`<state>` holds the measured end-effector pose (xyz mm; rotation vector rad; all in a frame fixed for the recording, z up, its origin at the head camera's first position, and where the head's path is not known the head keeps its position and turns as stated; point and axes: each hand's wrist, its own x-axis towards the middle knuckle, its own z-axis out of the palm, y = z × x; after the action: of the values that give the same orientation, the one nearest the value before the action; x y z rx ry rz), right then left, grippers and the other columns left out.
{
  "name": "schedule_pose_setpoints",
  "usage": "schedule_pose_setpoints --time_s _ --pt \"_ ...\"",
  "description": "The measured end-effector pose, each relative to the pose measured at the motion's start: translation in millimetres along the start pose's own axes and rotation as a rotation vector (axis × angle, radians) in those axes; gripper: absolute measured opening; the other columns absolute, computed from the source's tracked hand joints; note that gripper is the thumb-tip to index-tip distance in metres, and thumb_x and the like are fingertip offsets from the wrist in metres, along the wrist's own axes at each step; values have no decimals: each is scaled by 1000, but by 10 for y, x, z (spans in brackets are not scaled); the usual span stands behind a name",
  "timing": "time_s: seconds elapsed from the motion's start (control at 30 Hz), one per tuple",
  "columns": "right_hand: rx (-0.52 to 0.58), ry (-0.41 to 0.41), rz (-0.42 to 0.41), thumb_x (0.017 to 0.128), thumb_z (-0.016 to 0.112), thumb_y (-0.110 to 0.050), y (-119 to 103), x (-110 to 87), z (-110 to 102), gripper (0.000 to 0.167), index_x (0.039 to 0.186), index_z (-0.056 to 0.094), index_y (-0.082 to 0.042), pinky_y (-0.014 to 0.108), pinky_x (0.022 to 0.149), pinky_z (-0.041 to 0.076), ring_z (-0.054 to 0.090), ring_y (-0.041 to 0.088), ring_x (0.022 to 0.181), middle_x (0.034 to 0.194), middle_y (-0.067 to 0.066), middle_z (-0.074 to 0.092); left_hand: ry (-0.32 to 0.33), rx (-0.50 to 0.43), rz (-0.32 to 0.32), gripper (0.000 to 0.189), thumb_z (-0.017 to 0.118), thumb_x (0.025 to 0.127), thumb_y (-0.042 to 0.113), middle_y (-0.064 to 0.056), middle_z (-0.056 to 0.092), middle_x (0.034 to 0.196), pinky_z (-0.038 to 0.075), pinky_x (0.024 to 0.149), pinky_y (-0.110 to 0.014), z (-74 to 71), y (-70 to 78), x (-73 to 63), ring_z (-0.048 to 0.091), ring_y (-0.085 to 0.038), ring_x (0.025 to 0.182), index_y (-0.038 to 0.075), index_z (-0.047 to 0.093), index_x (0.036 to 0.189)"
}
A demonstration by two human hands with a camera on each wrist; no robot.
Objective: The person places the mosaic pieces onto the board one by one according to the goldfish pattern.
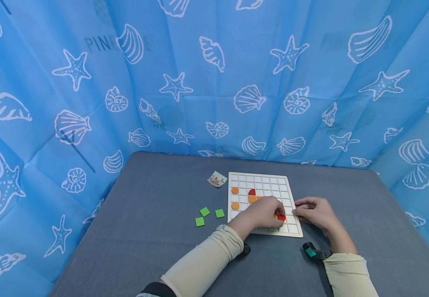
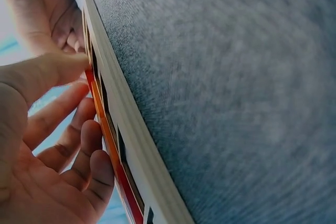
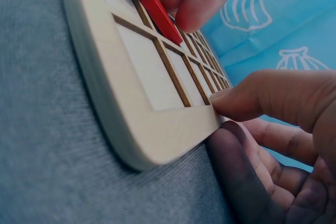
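Observation:
A pale wooden grid board with white cells lies on the grey table. Over its lower right part, my left hand pinches a red tile between thumb and finger, at the grid bars. My right hand grips the board's right edge, thumb on top and a finger against the side. Farther up the board sit a red rounded piece and orange square tiles, partly hidden by the left hand. Two orange discs, an upper disc and a lower disc, occupy the left column.
Left of the board lie three green square tiles on the grey cloth. A small printed card rests by the board's upper left corner. Behind the table hangs a blue curtain with white shells and starfish.

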<state>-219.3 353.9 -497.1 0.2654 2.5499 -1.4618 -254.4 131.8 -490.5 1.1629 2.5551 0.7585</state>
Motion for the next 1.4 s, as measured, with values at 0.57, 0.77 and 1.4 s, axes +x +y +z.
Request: schedule_pose_setpoints --time_s 0.57,0.77,1.4 --pt "-19 13 4 95 78 -10 -6 7 2 45 131 64 14 30 71 64 73 10 80 92 5 78 9 5 14 11 77 95 17 7 65 90 43 70 -13 -37 20 -13 54 -4 80 13 79 105" --pt "-19 12 11 95 78 -10 -2 10 2 46 131 64 13 30 72 64 73 10 80 92 5 78 18 31 16 10 78 94 19 6 59 92 42 67 -13 -18 7 -19 52 -5 79 15 80 103" --pt "1 2 -12 95 77 -9 -35 -25 2 46 131 62 15 29 72 64 73 9 80 91 5 77 39 -52 42 15 78 93 18 7 70 97 46 76 -12 -50 -104 -79 57 -2 85 13 80 108"
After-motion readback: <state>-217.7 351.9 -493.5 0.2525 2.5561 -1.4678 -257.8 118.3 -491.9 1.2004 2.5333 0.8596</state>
